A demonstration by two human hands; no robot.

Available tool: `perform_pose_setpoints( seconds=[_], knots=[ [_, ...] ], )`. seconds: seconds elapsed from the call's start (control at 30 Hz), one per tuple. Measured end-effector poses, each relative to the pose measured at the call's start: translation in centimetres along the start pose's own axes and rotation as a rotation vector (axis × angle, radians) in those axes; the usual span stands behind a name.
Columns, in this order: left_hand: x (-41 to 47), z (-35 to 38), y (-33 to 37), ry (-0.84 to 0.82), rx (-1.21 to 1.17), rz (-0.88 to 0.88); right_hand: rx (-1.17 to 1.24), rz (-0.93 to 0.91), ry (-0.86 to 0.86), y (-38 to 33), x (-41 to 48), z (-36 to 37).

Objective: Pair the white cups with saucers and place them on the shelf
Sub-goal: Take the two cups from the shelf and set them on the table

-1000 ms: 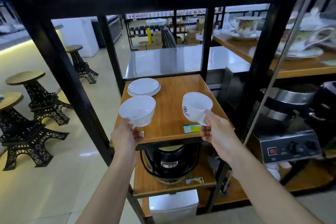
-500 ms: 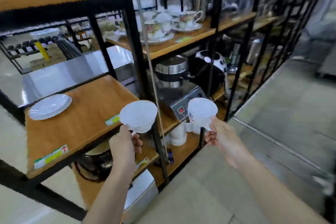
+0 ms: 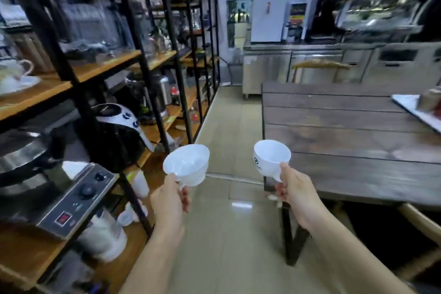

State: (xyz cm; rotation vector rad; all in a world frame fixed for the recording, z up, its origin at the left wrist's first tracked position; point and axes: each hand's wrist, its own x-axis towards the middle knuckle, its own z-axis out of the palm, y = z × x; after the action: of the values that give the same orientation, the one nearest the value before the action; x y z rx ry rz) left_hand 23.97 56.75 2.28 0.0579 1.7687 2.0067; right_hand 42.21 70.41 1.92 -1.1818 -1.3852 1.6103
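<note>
The person holds two white ceramic cups in the air over the tiled aisle, between the black-framed wooden shelving unit [image 3: 100,71] on the left and the dark plank table [image 3: 346,131] on the right. The left hand [image 3: 169,203] pinches the handle of the plain white cup [image 3: 187,164]; the right hand [image 3: 296,196] grips the handle of the white cup with a dark logo [image 3: 270,159]. Both cups tilt away from the body, mouths open forward.

The main risk is a slip: each cup hangs from a small handle held by fingertips only, over hard floor, and a jolt while turning could drop it. The left cup also passes near a black shelf upright, so a careless swing could knock it. The view is blurred, so small gaps are hard to judge.

Count: two white cups, two hands, one table. No matching saucers are in view here, so pairing is not yet done.
</note>
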Motion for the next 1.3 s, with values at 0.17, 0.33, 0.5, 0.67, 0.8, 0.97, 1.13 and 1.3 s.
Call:
perform_pose_setpoints(
  seconds=[0.17,0.33,0.5,0.67,0.8,0.97,1.13,1.3],
  knots=[
    [-0.6,12.3,-3.5,-0.167,-0.01,-0.059,-0.009,0.017,0.157,0.1,5.1,-9.0],
    [-0.5,21.3,-6.4,-0.287,0.024,-0.212,0.005,0.072,0.263,1.0,9.8,-15.3],
    [0.4,27.5,-8.8,-0.307,0.153,-0.239,0.049,0.181,0.326,3.2,14.9,-19.6],
    [3.4,33.8,-11.4,-0.313,0.273,-0.237,0.063,0.289,0.37,4.2,21.1,-22.5],
    [5.8,38.6,-13.6,-0.329,0.328,-0.293,0.023,0.331,0.364,3.7,25.4,-24.2],
    [7.2,44.2,-15.4,-0.362,0.428,-0.368,-0.024,0.395,0.364,3.2,29.9,-25.9],
    [7.4,47.9,-16.5,-0.392,0.462,-0.418,-0.028,0.47,0.367,3.5,33.1,-27.0],
    [7.7,50.5,-17.7,-0.403,0.429,-0.412,-0.064,0.46,0.358,4.6,36.3,-28.6]
  ],
)
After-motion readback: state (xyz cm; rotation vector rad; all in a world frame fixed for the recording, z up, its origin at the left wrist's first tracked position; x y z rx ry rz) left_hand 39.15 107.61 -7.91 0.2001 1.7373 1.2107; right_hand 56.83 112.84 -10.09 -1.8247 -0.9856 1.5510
